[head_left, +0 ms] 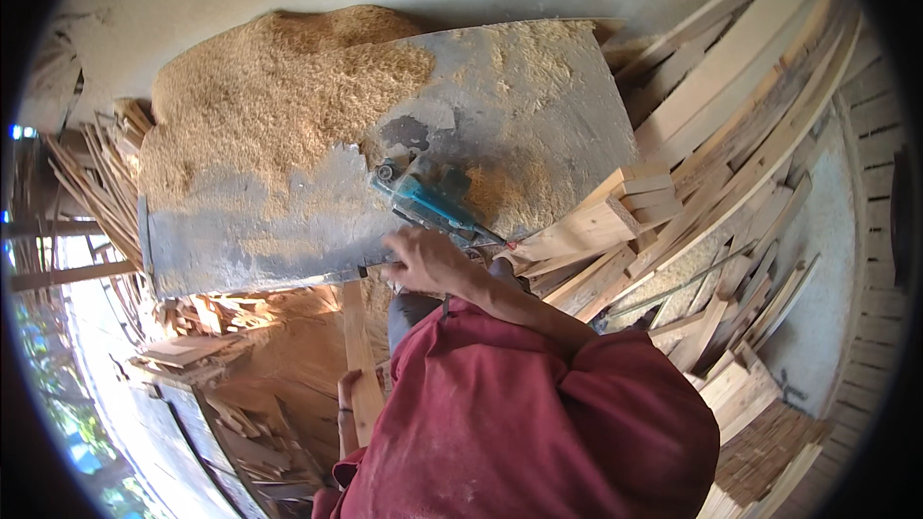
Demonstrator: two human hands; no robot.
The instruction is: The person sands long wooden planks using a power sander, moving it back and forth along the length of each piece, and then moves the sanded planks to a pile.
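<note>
My left hand (348,390) is low beside my body, its fingers closed on the edge of a long pale wooden board (357,332). The board stands against the near edge of the workbench. Further up, my right hand (423,258) reaches across to the bench edge with bent fingers. A small dark piece (363,271) shows at its fingertips, too small to make out. Just beyond that hand a teal electric planer (433,204) lies on the grey bench top (317,255), with a dark cord end toward the right.
A large heap of wood shavings (279,86) covers the far left of the bench. Stacked planks and beams (750,106) lean along the right side. Thin strips (96,173) stand at left, with offcuts (187,351) below. A beam end (577,231) juts toward the bench.
</note>
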